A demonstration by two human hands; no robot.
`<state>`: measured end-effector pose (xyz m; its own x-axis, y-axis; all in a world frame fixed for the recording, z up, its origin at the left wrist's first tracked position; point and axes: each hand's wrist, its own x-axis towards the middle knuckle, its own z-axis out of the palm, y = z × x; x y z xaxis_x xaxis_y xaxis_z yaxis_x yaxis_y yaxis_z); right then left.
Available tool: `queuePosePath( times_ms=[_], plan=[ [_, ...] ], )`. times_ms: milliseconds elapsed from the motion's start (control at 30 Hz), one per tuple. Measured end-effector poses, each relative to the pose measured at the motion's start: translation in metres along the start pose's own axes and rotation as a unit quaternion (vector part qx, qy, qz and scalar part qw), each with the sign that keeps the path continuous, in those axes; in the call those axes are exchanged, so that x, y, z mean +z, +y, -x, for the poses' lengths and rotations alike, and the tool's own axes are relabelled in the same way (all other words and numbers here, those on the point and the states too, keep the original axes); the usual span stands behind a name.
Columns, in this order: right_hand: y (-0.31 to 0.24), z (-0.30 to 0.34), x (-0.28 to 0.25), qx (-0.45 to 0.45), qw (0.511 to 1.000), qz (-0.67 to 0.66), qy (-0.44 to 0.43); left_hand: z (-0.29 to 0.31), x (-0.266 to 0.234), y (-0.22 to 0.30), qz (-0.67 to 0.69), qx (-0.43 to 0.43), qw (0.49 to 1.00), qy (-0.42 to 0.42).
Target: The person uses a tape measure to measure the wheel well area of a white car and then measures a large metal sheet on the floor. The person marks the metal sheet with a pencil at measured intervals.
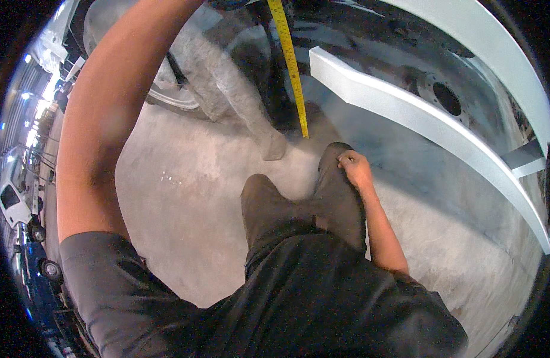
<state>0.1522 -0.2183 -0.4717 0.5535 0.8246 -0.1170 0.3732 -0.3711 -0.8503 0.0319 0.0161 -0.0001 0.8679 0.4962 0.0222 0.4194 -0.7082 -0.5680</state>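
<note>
Yellow tape (291, 62), near-vertical, tip downward

Room over floor (167, 221) (white bar (418, 113) right)

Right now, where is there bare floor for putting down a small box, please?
Concrete floor shows bare, apart from white specks, between the left arm and the trousers. Another patch lies between the right forearm and the curved silver piece. It is crowded ahead, where the yellow measuring tape runs near that piece's tip.
</note>
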Motion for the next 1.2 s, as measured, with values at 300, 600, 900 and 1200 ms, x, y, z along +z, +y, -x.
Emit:
queuePosePath(
  times_ms=[300, 600, 900, 1200],
  plan=[
    [-0.015, 0.01, -0.002, 0.006, 1.0, -0.008, 0.0, -0.007, 0.014, -0.006, -0.06, 0.01, 0.998, 0.016],
    [-0.012, 0.012, -0.001, 0.002, 1.0, -0.021, 0.006, -0.004, 0.007, -0.001, -0.058, 0.007, 0.998, -0.015],
    [-0.003, 0.006, -0.004, -0.028, 1.0, -0.008, -0.002, -0.01, 0.003, -0.003, -0.033, 0.004, 0.998, -0.051],
    [-0.078, -0.055, 0.022, -0.055, 0.996, 0.073, -0.006, -0.016, 0.018, -0.018, -0.06, 0.023, 0.998, 0.013]
  ],
)
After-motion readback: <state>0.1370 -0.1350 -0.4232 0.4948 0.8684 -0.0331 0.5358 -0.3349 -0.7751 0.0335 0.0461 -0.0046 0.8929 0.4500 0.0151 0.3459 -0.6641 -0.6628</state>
